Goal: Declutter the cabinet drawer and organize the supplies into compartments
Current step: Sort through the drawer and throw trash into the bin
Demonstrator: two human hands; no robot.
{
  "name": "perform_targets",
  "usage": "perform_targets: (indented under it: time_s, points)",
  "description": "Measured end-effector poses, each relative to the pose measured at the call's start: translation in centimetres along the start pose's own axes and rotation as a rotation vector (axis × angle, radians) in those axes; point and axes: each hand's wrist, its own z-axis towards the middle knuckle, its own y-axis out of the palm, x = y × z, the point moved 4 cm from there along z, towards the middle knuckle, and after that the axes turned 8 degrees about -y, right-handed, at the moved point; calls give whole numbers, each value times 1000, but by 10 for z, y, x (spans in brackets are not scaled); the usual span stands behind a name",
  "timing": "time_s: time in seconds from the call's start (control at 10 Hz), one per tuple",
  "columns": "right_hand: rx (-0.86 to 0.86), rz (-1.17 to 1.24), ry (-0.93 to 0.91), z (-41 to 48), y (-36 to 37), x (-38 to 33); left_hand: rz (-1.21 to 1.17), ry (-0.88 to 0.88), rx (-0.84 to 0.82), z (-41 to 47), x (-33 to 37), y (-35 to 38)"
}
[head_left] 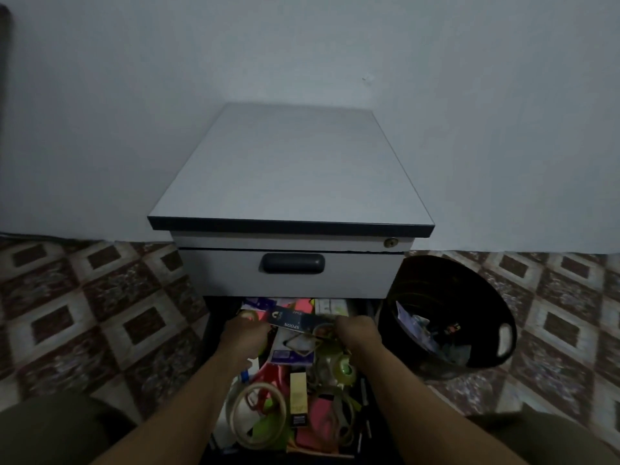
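A grey cabinet [292,182] stands against the wall, its upper drawer [288,273] closed. Below it a lower drawer [364,391] is pulled out and full of mixed supplies. My left hand [246,335] and my right hand [355,330] hold the two ends of a dark blue card pack [298,321] printed "SPOON" over the back of the drawer. Under it lie a white and blue packet [295,350], a green tape dispenser [345,372], a clear tape roll [258,414], a narrow yellow box [298,397] and pink sticky notes [318,421].
A black round waste bin [449,317] with several scraps inside stands on the floor right of the cabinet. Patterned tiles [100,297] cover the floor on both sides. My knees [50,431] frame the drawer at the bottom corners.
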Motion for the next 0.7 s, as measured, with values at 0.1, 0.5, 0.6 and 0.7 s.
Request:
perform_targets:
  time_s: [0.1, 0.5, 0.6, 0.7]
  points:
    - [11, 91, 37, 4, 7, 2, -34, -14, -31, 6, 3, 11]
    - [221, 357, 174, 76, 33, 74, 330, 249, 225, 30, 25, 21]
    - [227, 336, 206, 86, 35, 89, 450, 322, 214, 42, 26, 22]
    - [210, 361, 228, 57, 34, 67, 636, 355, 156, 53, 25, 18]
